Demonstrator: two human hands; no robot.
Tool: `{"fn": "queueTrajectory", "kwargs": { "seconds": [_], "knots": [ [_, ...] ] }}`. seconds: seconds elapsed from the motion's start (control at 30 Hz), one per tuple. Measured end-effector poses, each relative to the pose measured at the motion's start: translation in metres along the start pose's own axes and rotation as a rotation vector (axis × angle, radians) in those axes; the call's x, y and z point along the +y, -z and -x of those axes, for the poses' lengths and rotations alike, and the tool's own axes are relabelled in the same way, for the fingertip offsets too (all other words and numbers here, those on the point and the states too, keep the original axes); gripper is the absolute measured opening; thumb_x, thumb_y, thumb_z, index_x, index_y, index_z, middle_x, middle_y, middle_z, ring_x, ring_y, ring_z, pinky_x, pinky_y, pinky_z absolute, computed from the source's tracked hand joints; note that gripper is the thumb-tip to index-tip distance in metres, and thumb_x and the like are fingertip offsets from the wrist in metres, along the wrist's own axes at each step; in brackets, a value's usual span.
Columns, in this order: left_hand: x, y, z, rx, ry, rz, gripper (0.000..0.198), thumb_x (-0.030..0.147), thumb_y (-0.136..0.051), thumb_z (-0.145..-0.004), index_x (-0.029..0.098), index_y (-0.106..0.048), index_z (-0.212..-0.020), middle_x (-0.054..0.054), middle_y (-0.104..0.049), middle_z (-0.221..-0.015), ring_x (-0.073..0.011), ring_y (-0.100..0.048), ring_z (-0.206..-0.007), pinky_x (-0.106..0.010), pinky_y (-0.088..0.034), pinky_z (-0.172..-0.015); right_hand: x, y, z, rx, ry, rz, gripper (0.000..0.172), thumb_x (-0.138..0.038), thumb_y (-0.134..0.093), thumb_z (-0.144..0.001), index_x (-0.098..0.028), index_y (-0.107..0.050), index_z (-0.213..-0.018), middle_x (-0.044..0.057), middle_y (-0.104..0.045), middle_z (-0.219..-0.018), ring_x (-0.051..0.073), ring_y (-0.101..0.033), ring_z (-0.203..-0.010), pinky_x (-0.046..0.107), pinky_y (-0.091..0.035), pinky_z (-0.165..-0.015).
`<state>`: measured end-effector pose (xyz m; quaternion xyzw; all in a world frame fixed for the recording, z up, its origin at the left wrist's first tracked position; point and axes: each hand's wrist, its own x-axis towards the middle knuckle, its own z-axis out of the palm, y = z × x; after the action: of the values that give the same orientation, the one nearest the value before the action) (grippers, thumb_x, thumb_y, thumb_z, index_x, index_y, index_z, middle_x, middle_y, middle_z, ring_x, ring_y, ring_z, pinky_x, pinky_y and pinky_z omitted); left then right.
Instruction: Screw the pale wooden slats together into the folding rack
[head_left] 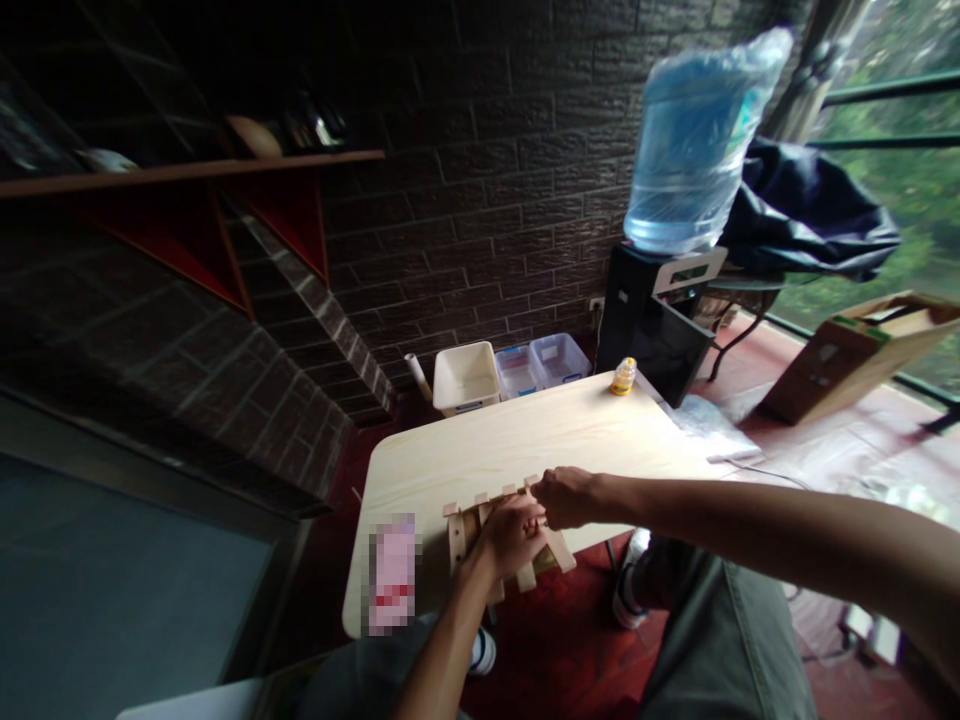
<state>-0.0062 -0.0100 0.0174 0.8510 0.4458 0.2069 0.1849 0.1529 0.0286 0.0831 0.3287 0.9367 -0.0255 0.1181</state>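
Observation:
A small slatted wooden frame (457, 540) lies at the near edge of the pale wooden table (480, 450), its slats sticking out on both sides and some past the table edge. My left hand (514, 530) rests over its middle with the fingers curled round it. Close beside it, my right hand (566, 497) is closed in a fist at the frame's far right end. Whatever the right fingers may hold is hidden. A small clear bottle with yellow parts (623, 377) stands at the table's far right corner.
A blurred pink item (393, 575) lies at the table's left. Behind the table are a cream bin (465, 375) and two clear plastic boxes (559, 358). A water dispenser (649, 320) carries a large blue bottle (686, 150). A cardboard box (840, 355) stands right.

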Motion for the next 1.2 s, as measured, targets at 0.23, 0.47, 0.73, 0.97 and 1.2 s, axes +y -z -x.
{"fn": "queueTrajectory", "kwargs": {
  "seconds": [0.23,0.47,0.73,0.97,1.2],
  "knots": [
    [0.01,0.008,0.002,-0.034,-0.014,-0.02,0.016,0.009,-0.051,-0.074,0.018,-0.045,-0.063,-0.001,-0.055,-0.075,-0.0152,-0.051,-0.078,-0.027,-0.037,-0.073,-0.005,0.021,0.004,-0.065,-0.022,-0.066,0.032,-0.023,-0.06,-0.072,-0.007,-0.066,-0.099,0.016,-0.069,-0.09,0.024,-0.065,-0.072,0.028,-0.044,-0.05],
    [0.011,0.01,0.003,-0.063,0.015,-0.008,0.018,0.009,-0.047,-0.079,0.019,-0.047,-0.064,-0.004,-0.059,-0.087,-0.0171,-0.053,-0.087,-0.028,-0.04,-0.078,-0.01,0.037,0.007,-0.105,-0.005,-0.061,0.025,-0.024,-0.06,-0.073,-0.01,-0.07,-0.09,0.015,-0.07,-0.079,0.025,-0.065,-0.068,0.03,-0.045,-0.051],
    [0.008,0.006,0.003,-0.047,0.022,0.017,0.016,0.009,-0.046,-0.08,0.019,-0.055,-0.072,-0.004,-0.059,-0.092,-0.0178,-0.053,-0.092,-0.031,-0.042,-0.085,-0.01,0.025,0.002,-0.086,-0.002,-0.081,0.02,-0.023,-0.059,-0.072,-0.012,-0.07,-0.086,0.012,-0.069,-0.078,0.022,-0.063,-0.066,0.027,-0.043,-0.05],
    [0.008,0.012,0.014,-0.034,0.029,-0.012,0.024,0.006,-0.047,-0.077,0.022,-0.058,-0.092,-0.003,-0.058,-0.097,-0.0177,-0.055,-0.094,-0.031,-0.045,-0.086,-0.003,0.019,0.005,-0.018,0.008,-0.05,0.027,-0.022,-0.06,-0.071,-0.011,-0.068,-0.094,0.014,-0.07,-0.085,0.022,-0.063,-0.069,0.028,-0.043,-0.051],
    [0.03,0.016,0.031,0.038,0.037,-0.08,0.036,0.028,-0.057,-0.082,0.025,-0.05,-0.116,-0.005,-0.058,-0.112,-0.0215,-0.053,-0.11,-0.037,-0.044,-0.097,0.007,0.015,0.009,0.001,0.046,-0.093,0.027,-0.022,-0.06,-0.071,-0.01,-0.069,-0.093,0.012,-0.069,-0.077,0.02,-0.062,-0.063,0.026,-0.038,-0.047]
  ]
}}
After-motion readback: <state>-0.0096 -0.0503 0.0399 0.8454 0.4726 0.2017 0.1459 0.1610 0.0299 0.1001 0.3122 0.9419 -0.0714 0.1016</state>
